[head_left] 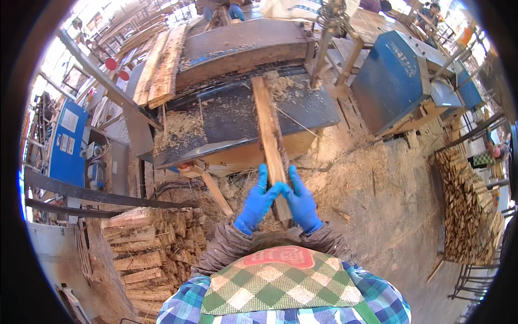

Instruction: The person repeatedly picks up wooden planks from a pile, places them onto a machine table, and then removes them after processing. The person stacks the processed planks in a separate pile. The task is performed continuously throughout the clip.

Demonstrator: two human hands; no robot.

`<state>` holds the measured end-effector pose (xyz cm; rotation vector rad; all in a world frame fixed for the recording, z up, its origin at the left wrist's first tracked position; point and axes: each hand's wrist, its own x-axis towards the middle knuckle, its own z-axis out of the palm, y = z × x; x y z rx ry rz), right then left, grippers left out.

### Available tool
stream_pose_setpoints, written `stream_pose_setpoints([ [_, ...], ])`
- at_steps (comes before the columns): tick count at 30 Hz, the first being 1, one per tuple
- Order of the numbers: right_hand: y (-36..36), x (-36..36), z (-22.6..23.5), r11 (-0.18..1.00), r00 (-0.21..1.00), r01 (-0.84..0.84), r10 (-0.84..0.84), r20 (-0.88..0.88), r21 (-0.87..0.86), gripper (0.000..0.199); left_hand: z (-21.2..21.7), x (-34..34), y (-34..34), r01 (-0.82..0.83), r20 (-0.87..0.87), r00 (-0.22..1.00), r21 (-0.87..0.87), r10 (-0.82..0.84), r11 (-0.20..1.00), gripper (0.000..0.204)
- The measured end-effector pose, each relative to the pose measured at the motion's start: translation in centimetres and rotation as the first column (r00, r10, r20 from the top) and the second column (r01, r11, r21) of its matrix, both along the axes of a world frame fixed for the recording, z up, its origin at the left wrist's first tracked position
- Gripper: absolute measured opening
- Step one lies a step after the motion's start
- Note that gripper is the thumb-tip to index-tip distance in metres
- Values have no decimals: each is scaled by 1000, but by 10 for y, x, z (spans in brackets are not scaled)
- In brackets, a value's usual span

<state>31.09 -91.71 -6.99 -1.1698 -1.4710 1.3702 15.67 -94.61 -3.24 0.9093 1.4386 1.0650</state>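
My left hand and my right hand, both in blue gloves, grip a long rough-edged wooden board near its close end. The thumbs meet on top of it and the fingers lie along its two sides. Part of the board's near end shows below my hands. Its far end rests on the dark metal table of a machine, close to a long rusty-brown housing. Sawdust is scattered over that table.
Two planks lie left of the housing. Cut wood is stacked at lower left and at right. Blue machines stand at right and left. A blue-gloved hand of another person shows beyond the housing.
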Motion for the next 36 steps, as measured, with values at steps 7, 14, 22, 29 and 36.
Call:
stream_pose_setpoints([
  [7, 76, 47, 41, 998, 997, 23, -27, -75, -59, 71, 18, 60, 10, 227, -290, 942, 177, -170, 958, 94],
  [14, 118, 43, 31, 997, 998, 68, -68, -11, -47, 65, 5, 58, 52, 248, -522, 848, 237, -92, 939, 91],
  [22, 216, -9, 7, 735, 805, 188, -495, 326, 651, 38, -31, 24, 145, 250, -969, 172, 217, 177, 943, 81],
  [29, 304, -66, 29, 657, 742, 233, -597, 306, 717, 34, -7, -11, 208, 52, -862, 419, 337, 285, 940, 68],
  [36, 231, -244, 87, 960, 885, -231, 139, -445, -159, 39, -20, -77, 30, -150, -559, 730, 430, 393, 890, 52],
])
